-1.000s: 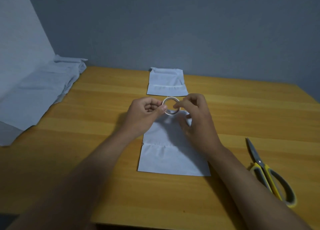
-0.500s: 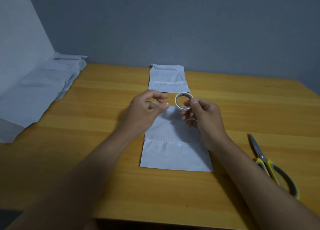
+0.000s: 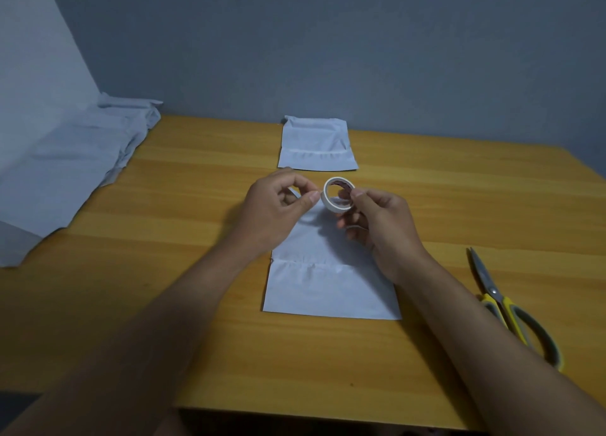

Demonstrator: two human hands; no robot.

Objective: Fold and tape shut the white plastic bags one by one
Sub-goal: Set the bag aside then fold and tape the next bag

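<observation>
While a heap of white bags (image 3: 62, 170) lies at the far left edge of the wooden surface (image 3: 183, 298), partly up against the wall, the left hand (image 3: 278, 206) hovers over the middle with thumb and forefinger pinched together beside the tape roll (image 3: 337, 195); whether a tape end sits in that pinch cannot be told. The roll stands on edge in the air, its hole facing the camera, held by the right hand (image 3: 380, 225), whose thumb and curled fingers form a closed grip on its right side. Under both hands a bag (image 3: 328, 285) lies flat, its near edge toward the person. A folded bag (image 3: 316, 144) rests farther back, near the wall. Scissors (image 3: 505, 304) with yellow handles lie at the right, well apart from the bags.
</observation>
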